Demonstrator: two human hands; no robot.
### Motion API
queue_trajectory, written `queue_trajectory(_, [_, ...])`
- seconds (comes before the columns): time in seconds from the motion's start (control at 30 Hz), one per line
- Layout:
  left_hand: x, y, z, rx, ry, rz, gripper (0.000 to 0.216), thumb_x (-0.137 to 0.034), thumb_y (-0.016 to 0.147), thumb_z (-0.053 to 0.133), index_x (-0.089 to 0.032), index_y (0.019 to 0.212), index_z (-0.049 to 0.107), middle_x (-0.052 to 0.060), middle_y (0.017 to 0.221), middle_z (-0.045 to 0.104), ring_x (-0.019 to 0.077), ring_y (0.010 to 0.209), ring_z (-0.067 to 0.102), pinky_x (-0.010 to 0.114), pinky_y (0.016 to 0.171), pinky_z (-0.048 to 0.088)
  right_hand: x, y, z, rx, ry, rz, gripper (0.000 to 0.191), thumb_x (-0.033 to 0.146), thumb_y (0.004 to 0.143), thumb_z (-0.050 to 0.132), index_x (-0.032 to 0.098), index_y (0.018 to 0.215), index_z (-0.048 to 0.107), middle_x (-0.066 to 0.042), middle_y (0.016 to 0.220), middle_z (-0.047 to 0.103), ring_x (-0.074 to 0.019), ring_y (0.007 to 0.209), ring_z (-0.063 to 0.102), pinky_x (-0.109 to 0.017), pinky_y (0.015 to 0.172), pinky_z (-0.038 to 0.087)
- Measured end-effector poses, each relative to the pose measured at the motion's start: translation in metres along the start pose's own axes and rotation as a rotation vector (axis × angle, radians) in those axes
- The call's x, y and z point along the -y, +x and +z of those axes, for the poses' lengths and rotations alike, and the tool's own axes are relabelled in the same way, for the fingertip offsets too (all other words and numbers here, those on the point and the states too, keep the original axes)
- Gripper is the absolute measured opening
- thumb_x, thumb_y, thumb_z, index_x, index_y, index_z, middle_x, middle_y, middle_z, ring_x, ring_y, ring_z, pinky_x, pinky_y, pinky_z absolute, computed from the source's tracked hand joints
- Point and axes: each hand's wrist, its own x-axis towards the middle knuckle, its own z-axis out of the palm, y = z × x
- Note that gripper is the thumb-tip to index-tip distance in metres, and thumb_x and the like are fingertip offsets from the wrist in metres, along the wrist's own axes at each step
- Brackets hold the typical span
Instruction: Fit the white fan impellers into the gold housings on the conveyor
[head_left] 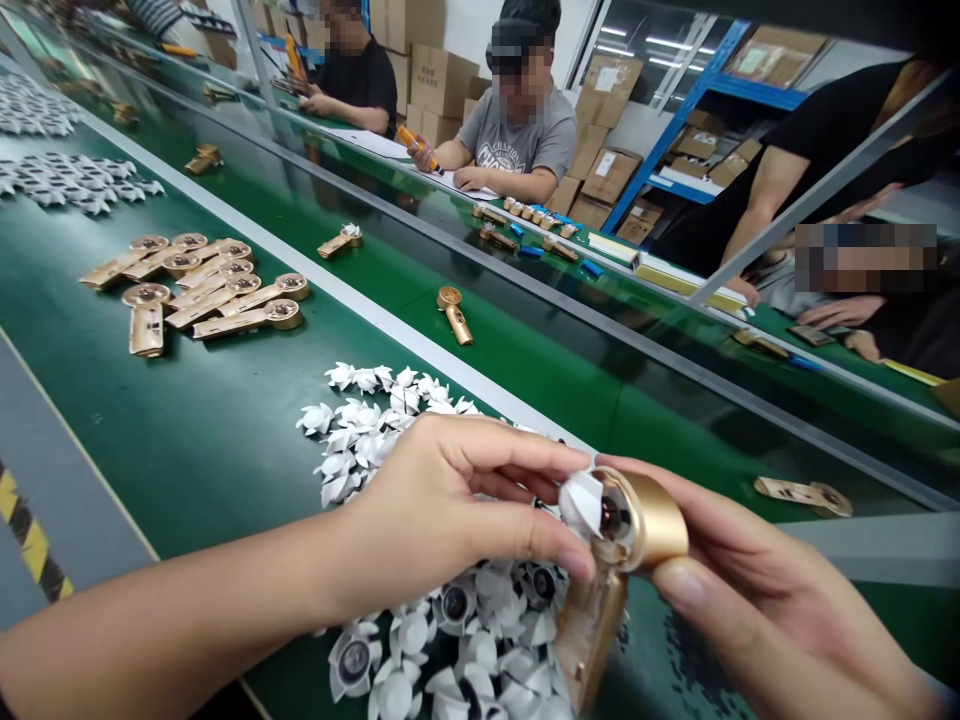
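Between the fingers and thumb of my left hand (465, 500) is a white fan blade (580, 504), held at the round opening of a gold handheld fan housing (660, 522). My right hand (757, 580) grips the housing's round head from the right, its handle hanging downward. Inside the opening a dark centre with a coppery tint shows. Whether the blade touches the centre, I cannot tell. Below and behind my left hand spreads a heap of loose white fan blades (409, 632), some showing dark round hubs.
A group of gold fan housings (251, 318) lies on the green table at left. More white blades (67, 182) lie beyond. Single housings (455, 318) rest on the green conveyor belt (540, 370) past a white strip. Across it sit co-workers (517, 140), one holding an orange tool (417, 145).
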Motion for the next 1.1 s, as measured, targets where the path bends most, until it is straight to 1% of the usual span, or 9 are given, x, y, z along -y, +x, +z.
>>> queue_trajectory(0.1, [-0.002, 0.001, -0.001, -0.008, 0.066, 0.057, 0.045, 0.001, 0.060, 0.089, -0.026, 0.094, 0.083, -0.004, 0.087, 0.081, 0.0109, 0.082, 0.077, 0.012, 0.075, 0.061, 0.002, 0.001, 0.001, -0.005, 0.033, 0.039, 0.038, 0.032, 0.092, 0.068, 0.039, 0.130, 0.067, 0.000, 0.131, 0.070, -0.0240, 0.113, 0.069, -0.017, 0.085, 0.057])
queue_trajectory(0.27, [-0.003, 0.003, -0.002, -0.008, 0.165, 0.130, 0.041, -0.009, 0.058, 0.094, -0.024, 0.095, 0.084, -0.001, 0.093, 0.081, 0.0124, 0.086, 0.076, 0.011, 0.073, 0.060, 0.003, 0.002, 0.001, 0.021, -0.151, -0.084, 0.041, 0.033, 0.095, 0.066, 0.044, 0.134, 0.062, 0.003, 0.134, 0.069, -0.0192, 0.113, 0.070, -0.013, 0.088, 0.054])
queue_trajectory(0.5, [0.009, 0.000, 0.000, 0.083, -0.119, -0.072, 0.038, -0.003, 0.067, 0.087, -0.027, 0.096, 0.083, -0.003, 0.087, 0.082, 0.0145, 0.079, 0.079, 0.019, 0.074, 0.064, 0.010, 0.007, -0.004, 0.001, -0.697, -0.422, 0.042, 0.037, 0.095, 0.065, 0.034, 0.136, 0.057, -0.002, 0.129, 0.068, -0.0167, 0.111, 0.070, -0.015, 0.094, 0.056])
queue_trajectory(0.63, [0.015, 0.002, 0.001, 0.111, -0.172, -0.109, 0.037, -0.006, 0.073, 0.084, -0.027, 0.104, 0.080, -0.001, 0.093, 0.082, 0.0186, 0.092, 0.078, 0.028, 0.086, 0.064, 0.017, 0.006, 0.006, 0.016, -0.678, -0.414, 0.034, 0.035, 0.097, 0.061, 0.033, 0.131, 0.057, -0.003, 0.122, 0.070, -0.0158, 0.104, 0.070, -0.015, 0.082, 0.058])
queue_trajectory(0.73, [0.002, -0.001, -0.009, -0.005, 0.112, 0.034, 0.056, -0.011, 0.073, 0.086, -0.030, 0.124, 0.072, -0.001, 0.111, 0.079, 0.0147, 0.093, 0.076, 0.024, 0.085, 0.063, 0.013, 0.015, 0.000, -0.055, -0.621, -0.284, 0.035, 0.038, 0.097, 0.060, 0.034, 0.131, 0.058, -0.002, 0.119, 0.072, -0.0178, 0.099, 0.072, -0.020, 0.076, 0.060])
queue_trajectory(0.83, [-0.019, -0.016, -0.030, -0.141, 0.604, 0.358, 0.059, -0.011, 0.075, 0.084, -0.028, 0.129, 0.067, 0.000, 0.117, 0.073, 0.0125, 0.091, 0.071, 0.021, 0.079, 0.061, -0.009, 0.047, -0.031, -0.307, -0.848, 0.007, 0.029, 0.047, 0.093, 0.060, 0.028, 0.114, 0.069, -0.006, 0.099, 0.076, -0.0233, 0.083, 0.073, -0.031, 0.064, 0.056])
queue_trajectory(0.9, [-0.027, -0.034, -0.046, -0.025, 0.904, 0.484, 0.045, -0.009, 0.079, 0.078, -0.023, 0.121, 0.070, 0.002, 0.106, 0.074, 0.0137, 0.089, 0.069, 0.023, 0.077, 0.059, -0.035, 0.078, -0.057, -0.386, -0.999, 0.158, 0.025, 0.047, 0.085, 0.067, 0.023, 0.085, 0.071, -0.011, 0.076, 0.072, -0.0277, 0.068, 0.067, -0.036, 0.055, 0.047])
queue_trajectory(1.0, [-0.022, -0.063, -0.059, 0.238, 1.217, 0.368, 0.028, -0.014, 0.087, 0.070, -0.021, 0.113, 0.071, 0.005, 0.099, 0.074, 0.0177, 0.087, 0.068, 0.030, 0.075, 0.057, -0.075, 0.113, -0.083, -0.339, -1.045, 0.248, 0.028, 0.044, 0.080, 0.072, 0.021, 0.067, 0.063, -0.012, 0.060, 0.062, -0.0288, 0.062, 0.063, -0.038, 0.057, 0.043])
queue_trajectory(1.1, [0.001, -0.080, -0.059, 0.258, 1.493, 0.242, 0.024, -0.029, 0.092, 0.064, -0.021, 0.114, 0.070, 0.009, 0.100, 0.073, 0.0255, 0.086, 0.069, 0.039, 0.071, 0.056, -0.092, 0.106, -0.086, -0.318, -1.075, 0.192, 0.032, 0.047, 0.086, 0.065, 0.016, 0.081, 0.067, -0.020, 0.082, 0.066, -0.0368, 0.089, 0.065, -0.043, 0.071, 0.046])
